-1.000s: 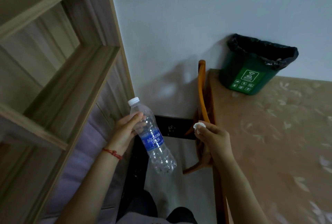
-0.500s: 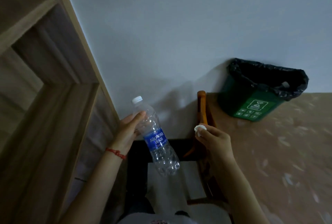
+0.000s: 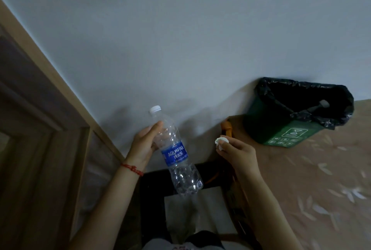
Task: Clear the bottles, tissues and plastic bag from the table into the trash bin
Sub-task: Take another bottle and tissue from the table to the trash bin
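Observation:
My left hand (image 3: 145,143) grips the upper part of a clear plastic water bottle (image 3: 175,154) with a blue label and white cap, held in the air and tilted, cap up. My right hand (image 3: 236,152) is closed around a small crumpled white tissue (image 3: 221,141), which sticks out above my fingers. A green trash bin (image 3: 285,129) lined with a black bag stands on the table (image 3: 321,179) against the wall, to the right of and beyond my right hand. The bin's mouth is open and looks dark inside.
A wooden shelf unit (image 3: 40,129) fills the left side. An orange chair back (image 3: 227,127) stands at the table's left edge, just behind my right hand. A white wall runs behind everything. Dark floor and a pale mat (image 3: 200,209) lie below the bottle.
The view has tilted upward, so the wall fills more of the frame and the bin sits lower. Both hands keep their grip and have risen slightly toward the bin.

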